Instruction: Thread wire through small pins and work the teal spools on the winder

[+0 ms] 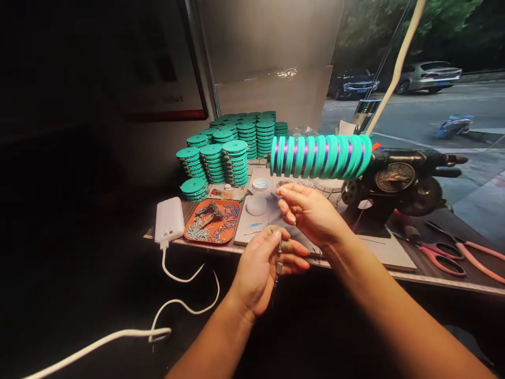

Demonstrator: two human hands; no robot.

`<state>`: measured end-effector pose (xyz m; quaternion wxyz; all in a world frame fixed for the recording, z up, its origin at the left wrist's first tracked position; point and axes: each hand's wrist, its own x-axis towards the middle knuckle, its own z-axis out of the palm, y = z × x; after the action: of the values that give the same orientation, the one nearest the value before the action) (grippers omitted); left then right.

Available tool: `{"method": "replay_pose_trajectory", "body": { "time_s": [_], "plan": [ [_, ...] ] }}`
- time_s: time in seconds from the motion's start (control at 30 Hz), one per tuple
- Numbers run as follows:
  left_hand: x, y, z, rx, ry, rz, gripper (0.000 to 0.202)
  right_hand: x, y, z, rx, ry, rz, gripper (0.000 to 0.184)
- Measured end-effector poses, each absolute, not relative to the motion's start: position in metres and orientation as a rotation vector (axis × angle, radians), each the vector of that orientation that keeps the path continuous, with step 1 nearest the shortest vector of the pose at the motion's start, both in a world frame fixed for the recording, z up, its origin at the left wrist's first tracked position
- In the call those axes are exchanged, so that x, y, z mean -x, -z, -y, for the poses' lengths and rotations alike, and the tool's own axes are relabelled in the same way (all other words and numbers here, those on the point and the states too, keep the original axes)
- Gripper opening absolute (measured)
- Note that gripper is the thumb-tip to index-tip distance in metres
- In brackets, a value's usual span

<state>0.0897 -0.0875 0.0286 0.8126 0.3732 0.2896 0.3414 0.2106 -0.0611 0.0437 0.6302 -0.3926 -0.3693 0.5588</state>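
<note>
Where our arms come up out of the dark, our left hand (262,266) sits nearest to us, at the near edge of the table (424,271). Its thumb and fingers are clamped on a small metal piece (280,256) that stands roughly upright between them. Just above and to the right, our right hand (310,210) hovers over the table with thumb and fingertips drawn together at the tips; whether a thread lies between them we cannot tell.

To the left, a white cable (179,305) loops down from a white power bank (169,220) lying at the table's edge. Beside it is an orange tray (226,231) strewn with small thin tubes. Next to the tray a white board (379,247) runs under our right hand, with a round white lid (256,205) and a small white cup (260,184) on it. At the right, pink-handled scissors (440,255) lie on the wood.

Farther back, stacks of teal spools (229,155) stand in rows, and a row of teal spools (319,156) sits sideways on the shaft of a black winder (394,181). Behind all this, a window shows a street with parked cars (428,76).
</note>
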Motion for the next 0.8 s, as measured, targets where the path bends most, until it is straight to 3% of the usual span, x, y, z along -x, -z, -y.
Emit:
{"method": "replay_pose_trajectory", "body": {
  "time_s": [0.8],
  "plan": [
    [-0.0834,-0.0233,0.0941,-0.723,-0.671,-0.668,0.014,-0.2078,-0.0429,0.0612,0.888,-1.262,0.861,0.015]
  ]
}}
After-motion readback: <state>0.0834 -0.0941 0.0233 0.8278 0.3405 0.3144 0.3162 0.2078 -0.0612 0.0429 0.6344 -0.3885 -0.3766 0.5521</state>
